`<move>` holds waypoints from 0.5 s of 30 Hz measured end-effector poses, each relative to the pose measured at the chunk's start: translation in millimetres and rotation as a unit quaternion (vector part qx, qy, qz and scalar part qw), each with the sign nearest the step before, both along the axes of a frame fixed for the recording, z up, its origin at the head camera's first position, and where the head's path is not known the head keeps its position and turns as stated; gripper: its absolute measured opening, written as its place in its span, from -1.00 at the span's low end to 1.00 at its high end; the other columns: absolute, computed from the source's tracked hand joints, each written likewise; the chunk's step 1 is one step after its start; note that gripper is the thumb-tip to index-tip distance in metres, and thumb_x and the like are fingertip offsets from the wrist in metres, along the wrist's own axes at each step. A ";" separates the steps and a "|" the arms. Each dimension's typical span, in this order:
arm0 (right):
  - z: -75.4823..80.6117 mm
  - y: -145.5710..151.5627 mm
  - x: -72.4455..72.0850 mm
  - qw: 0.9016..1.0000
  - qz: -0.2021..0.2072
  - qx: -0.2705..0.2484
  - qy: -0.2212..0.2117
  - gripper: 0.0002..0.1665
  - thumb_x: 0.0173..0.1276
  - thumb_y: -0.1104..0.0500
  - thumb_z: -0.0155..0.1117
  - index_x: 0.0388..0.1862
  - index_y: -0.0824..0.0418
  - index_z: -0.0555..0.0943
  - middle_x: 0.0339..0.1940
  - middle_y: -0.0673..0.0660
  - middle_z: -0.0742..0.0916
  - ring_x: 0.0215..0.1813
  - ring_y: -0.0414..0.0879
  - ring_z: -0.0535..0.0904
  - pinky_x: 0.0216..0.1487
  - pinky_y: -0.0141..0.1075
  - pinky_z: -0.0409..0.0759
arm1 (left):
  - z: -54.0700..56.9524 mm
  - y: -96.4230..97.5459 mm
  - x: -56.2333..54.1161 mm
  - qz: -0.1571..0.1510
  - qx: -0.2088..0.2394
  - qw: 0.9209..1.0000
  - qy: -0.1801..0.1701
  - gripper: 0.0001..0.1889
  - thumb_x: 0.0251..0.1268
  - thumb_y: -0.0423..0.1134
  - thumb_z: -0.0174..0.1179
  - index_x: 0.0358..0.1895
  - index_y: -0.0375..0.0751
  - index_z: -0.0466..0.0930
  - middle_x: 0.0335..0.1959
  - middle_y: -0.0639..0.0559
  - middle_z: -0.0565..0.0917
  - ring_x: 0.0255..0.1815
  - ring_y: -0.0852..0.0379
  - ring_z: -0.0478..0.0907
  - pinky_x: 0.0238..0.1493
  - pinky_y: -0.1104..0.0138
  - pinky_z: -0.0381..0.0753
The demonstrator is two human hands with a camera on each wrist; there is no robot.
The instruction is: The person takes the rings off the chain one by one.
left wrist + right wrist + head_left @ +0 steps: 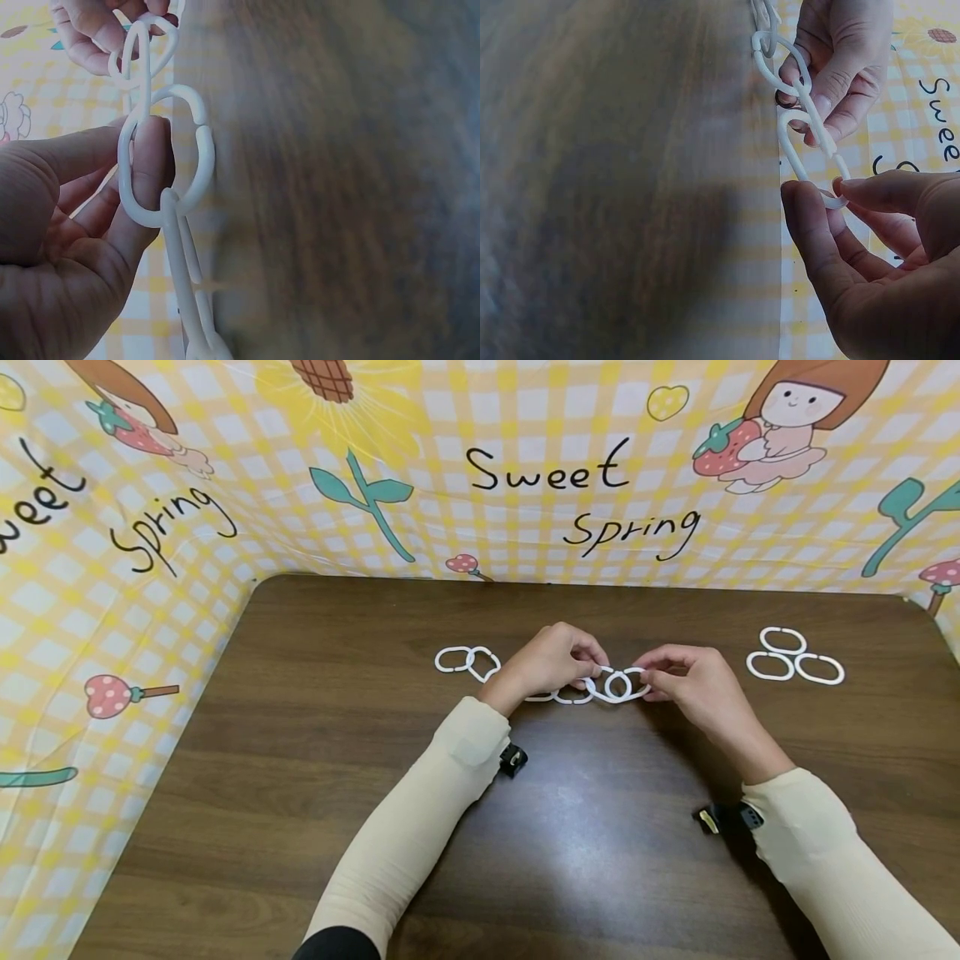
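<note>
My left hand (551, 660) pinches a white plastic chain link (123, 161) between thumb and fingers. Facing it, my right hand (693, 681) holds the end link (788, 154) by its far edge, with thumb and fingertips. These two links appear threaded through one link between the hands. More linked pieces hang from the left hand's link in the left wrist view. The chain's far-left links (452, 671) lie on the table, and my left hand and wrist hide the stretch between.
Three loose white links (825, 682) lie close together on the brown wooden table (300, 793), right of my right hand. A yellow checked cloth (510, 427) with printed pictures stands along the back and left edges. Small black cameras (513, 761) sit at both wrists.
</note>
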State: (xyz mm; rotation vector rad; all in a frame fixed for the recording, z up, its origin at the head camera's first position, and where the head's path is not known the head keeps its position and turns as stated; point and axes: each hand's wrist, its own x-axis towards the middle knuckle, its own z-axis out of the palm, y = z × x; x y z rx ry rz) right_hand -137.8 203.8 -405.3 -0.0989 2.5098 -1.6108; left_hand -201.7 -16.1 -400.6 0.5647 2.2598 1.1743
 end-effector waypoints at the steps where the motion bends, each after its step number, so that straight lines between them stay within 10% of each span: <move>1: 0.3 -0.3 -0.3 1.000 0.001 -0.001 -0.001 -0.76 0.44 0.42 0.26 0.01 0.53 0.70 -0.08 0.38 0.76 -0.32 -0.37 0.72 -0.23 -0.42 0.75 | 0.1 0.0 0.0 -0.001 0.001 1.000 0.000 -0.87 0.50 -0.35 0.26 -0.07 -0.25 0.79 -0.20 -0.05 0.81 -0.42 0.32 0.64 -0.26 0.48 0.69; 15: 2.2 -4.8 -4.3 1.000 0.014 -0.007 -0.015 -0.75 0.45 0.40 0.28 0.03 0.52 0.70 -0.11 0.31 0.77 -0.32 -0.34 0.72 -0.21 -0.39 0.76 | 2.9 -0.1 0.4 -0.013 0.004 1.000 0.006 -0.86 0.52 -0.36 0.24 -0.07 -0.26 0.78 -0.15 -0.09 0.82 -0.40 0.30 0.63 -0.27 0.49 0.67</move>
